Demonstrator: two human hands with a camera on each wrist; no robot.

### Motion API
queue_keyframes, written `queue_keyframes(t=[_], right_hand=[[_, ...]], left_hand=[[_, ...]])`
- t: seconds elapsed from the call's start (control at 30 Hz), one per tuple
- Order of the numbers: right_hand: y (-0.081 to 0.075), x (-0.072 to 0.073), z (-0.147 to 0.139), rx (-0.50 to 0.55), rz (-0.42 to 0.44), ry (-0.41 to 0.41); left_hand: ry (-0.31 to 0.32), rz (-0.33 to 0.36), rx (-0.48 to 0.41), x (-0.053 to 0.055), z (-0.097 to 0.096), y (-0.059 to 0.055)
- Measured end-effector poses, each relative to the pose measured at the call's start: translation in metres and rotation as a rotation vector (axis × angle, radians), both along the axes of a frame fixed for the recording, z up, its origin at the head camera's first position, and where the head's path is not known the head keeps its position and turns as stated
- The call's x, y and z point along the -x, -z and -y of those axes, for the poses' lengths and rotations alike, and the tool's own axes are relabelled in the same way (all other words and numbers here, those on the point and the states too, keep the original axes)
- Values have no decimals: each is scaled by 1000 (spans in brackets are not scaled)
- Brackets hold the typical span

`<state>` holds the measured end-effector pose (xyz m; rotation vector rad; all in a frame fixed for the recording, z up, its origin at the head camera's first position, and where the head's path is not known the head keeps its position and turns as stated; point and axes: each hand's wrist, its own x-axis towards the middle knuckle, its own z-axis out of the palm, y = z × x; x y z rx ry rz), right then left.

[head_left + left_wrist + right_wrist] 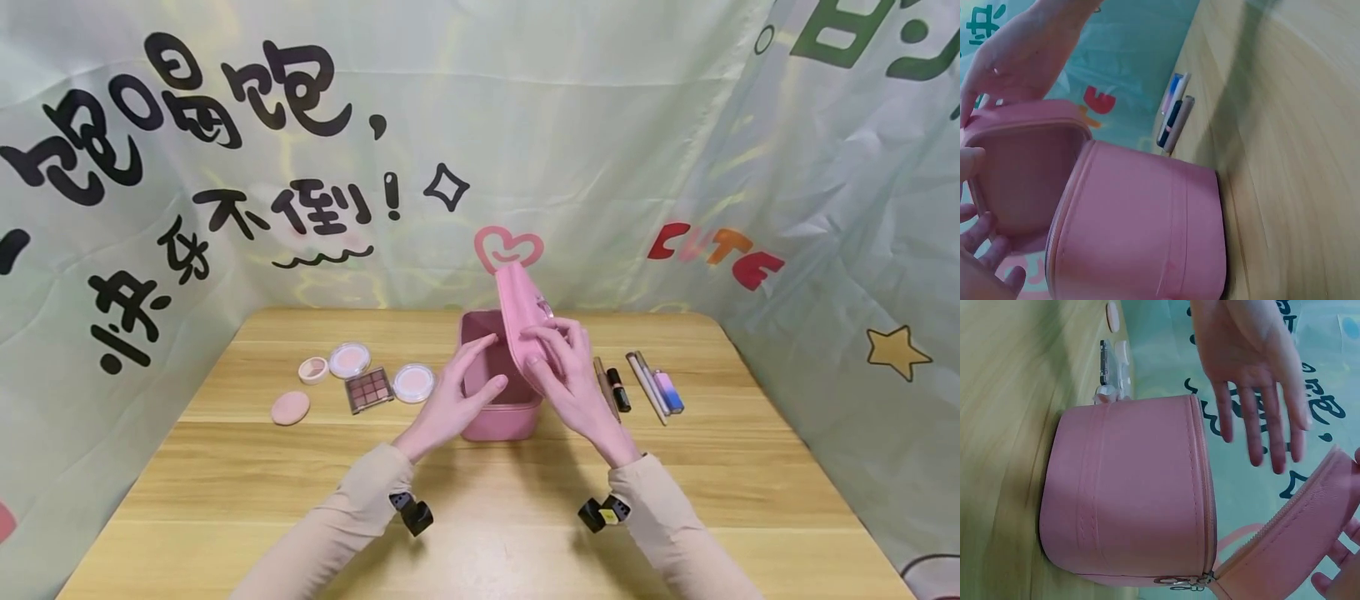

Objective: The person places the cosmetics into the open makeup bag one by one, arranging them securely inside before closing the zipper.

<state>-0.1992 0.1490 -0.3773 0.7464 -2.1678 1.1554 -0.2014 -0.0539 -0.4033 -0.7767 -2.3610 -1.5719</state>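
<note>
A pink zippered cosmetic case (501,423) stands on the table with its lid (517,321) raised and tilted to the right. My right hand (572,375) holds the lid by its edge, fingers on the outer face. Over the left side of the case's mouth is my left hand (457,396), thumb and fingers spread and holding nothing. In the right wrist view the left hand (1250,362) shows straight fingers above the case's rim. The inside of the lid (1029,181) appears in the left wrist view, and metal zipper pulls (1182,581) hang at one corner of the case.
Left of the case lie a palette (369,390), round compacts (414,383), a small round pot (313,370) and a puff (290,408). To the right are a black tube (618,389), slim pencils (648,385) and a blue-pink item (668,392). Fabric walls surround the wooden table (495,542).
</note>
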Motion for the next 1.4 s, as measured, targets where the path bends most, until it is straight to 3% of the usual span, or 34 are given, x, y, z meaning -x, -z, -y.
queue_keyframes(t=[0.23, 0.53, 0.77, 1.2, 1.4], right_hand=[[-3, -1, -7, 68, 33, 67], [-1, -1, -16, 74, 22, 121], [1, 2, -22, 114, -4, 140], [1, 0, -33, 219, 113, 185], [-5, 1, -42, 272, 237, 198]], left_hand=[[-47, 12, 29, 5, 8, 8], [-83, -25, 51, 9, 16, 19], [-105, 33, 69, 10, 22, 23], [-168, 105, 124, 11, 32, 26], [-182, 169, 128, 15, 35, 28]])
